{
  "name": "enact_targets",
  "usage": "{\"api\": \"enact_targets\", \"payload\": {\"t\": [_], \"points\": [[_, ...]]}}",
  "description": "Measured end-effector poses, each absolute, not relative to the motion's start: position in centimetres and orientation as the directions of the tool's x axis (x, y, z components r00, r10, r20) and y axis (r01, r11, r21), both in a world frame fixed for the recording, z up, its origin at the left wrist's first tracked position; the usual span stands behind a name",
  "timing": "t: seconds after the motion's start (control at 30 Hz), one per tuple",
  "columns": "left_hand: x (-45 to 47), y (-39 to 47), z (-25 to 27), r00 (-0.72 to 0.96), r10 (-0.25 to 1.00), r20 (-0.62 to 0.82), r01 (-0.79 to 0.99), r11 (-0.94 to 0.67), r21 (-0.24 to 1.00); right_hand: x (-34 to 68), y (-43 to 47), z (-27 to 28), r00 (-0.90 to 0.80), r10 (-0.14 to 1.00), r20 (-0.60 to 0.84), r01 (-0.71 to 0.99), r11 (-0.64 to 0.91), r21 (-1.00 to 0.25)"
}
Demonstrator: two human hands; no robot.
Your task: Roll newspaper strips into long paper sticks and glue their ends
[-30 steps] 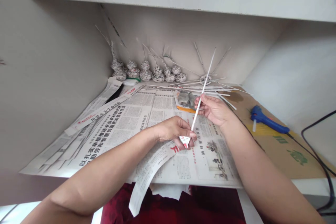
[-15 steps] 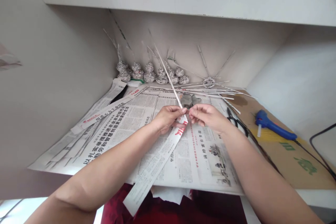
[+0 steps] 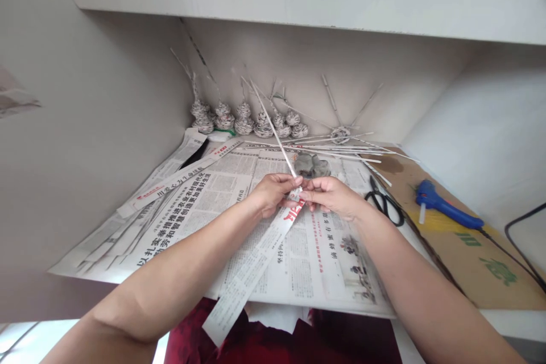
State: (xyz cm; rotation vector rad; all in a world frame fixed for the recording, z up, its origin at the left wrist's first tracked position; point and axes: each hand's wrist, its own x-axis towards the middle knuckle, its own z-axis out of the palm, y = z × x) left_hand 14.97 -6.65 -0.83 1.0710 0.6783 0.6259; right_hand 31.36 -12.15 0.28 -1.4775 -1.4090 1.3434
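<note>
Between my two hands is a newspaper strip (image 3: 256, 273), its flat tail hanging toward my lap and its far part rolled into a thin paper stick (image 3: 275, 131). My left hand (image 3: 277, 192) pinches the strip where the rolled part starts. Close against it, my right hand (image 3: 322, 194) has its thumb and fingers closed on the strip's edge, near the red print. A grey crumpled lump (image 3: 313, 165), perhaps a cloth, lies just beyond my hands. Newspaper sheets (image 3: 191, 227) cover the tabletop beneath.
Several woven paper gourds (image 3: 244, 119) line the back wall. Rolled paper sticks (image 3: 333, 149) and a round woven start (image 3: 340, 135) lie right of them. Black scissors (image 3: 386, 207) and a blue glue gun (image 3: 447, 205) on cardboard (image 3: 464, 267) are at right. Cut strips (image 3: 170, 182) lie left.
My right hand has moved left and closed on the strip beside my left hand. My left hand keeps its pinch, and the rolled stick is nearly where it was.
</note>
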Motion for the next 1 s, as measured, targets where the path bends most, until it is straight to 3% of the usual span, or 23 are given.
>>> {"api": "enact_targets", "payload": {"t": [0.23, 0.7, 0.77, 0.83, 0.9, 1.0], "points": [[14.9, -6.6, -0.7, 0.612, 0.767, -0.192, -0.128, 0.336, 0.933, 31.4, -12.0, -0.2, -0.112, 0.986, -0.124, 0.277, -0.089, -0.957], [14.6, -5.7, -1.0, 0.598, 0.774, -0.211, -0.134, 0.355, 0.925, 32.1, -11.9, -0.5, -0.219, 0.963, -0.158, 0.432, -0.05, -0.901], [14.5, -5.6, -1.0, 0.588, 0.782, -0.209, -0.15, 0.359, 0.921, 32.6, -11.8, -0.6, -0.143, 0.985, -0.101, 0.517, -0.012, -0.856], [14.5, -5.7, -1.0, 0.611, 0.767, -0.196, -0.162, 0.364, 0.917, 33.3, -11.5, -0.7, 0.063, 0.994, 0.086, 0.616, 0.029, -0.787], [14.6, -5.9, -1.1, 0.643, 0.742, -0.191, -0.159, 0.373, 0.914, 34.1, -11.0, -1.1, 0.211, 0.926, 0.312, 0.749, 0.052, -0.661], [14.8, -6.3, -1.3, 0.696, 0.686, -0.213, -0.116, 0.4, 0.909, 34.9, -10.1, -2.1, 0.143, 0.898, 0.415, 0.918, 0.036, -0.396]]}}
